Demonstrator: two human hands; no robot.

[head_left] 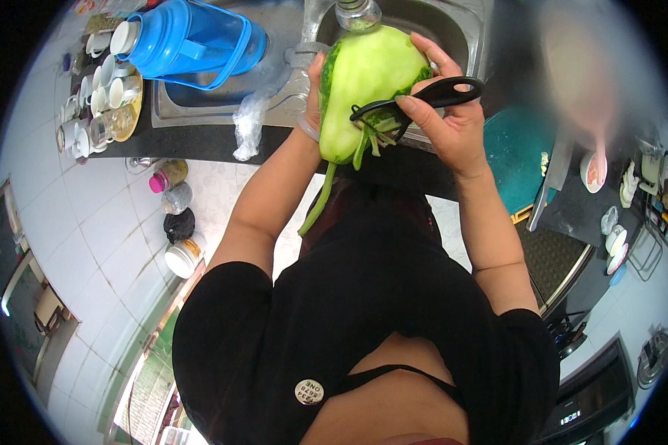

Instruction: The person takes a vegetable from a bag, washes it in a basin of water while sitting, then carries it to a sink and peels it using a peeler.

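Observation:
A large, mostly peeled green gourd [362, 94] is held over the front of a steel sink [445, 22], its long stem hanging down toward me. Strips of dark green skin remain along its sides. My left hand [314, 92] grips the gourd's left side, the fingers mostly hidden behind it. With my right hand [451, 119] I hold a black peeler [445, 94], while some of its fingers also support the gourd's right side. The peeler's head lies over the gourd's lower right, where several curled peel strips [374, 139] hang.
A big blue jug [195, 41] stands at the left basin beside a crumpled plastic bag [249, 125]. Cups crowd a yellow tray [136, 111] further left. On the right are a teal cutting board [515, 156], a large knife [554, 167] and a small bowl [592, 172]. A faucet [358, 14] touches or nears the gourd's top.

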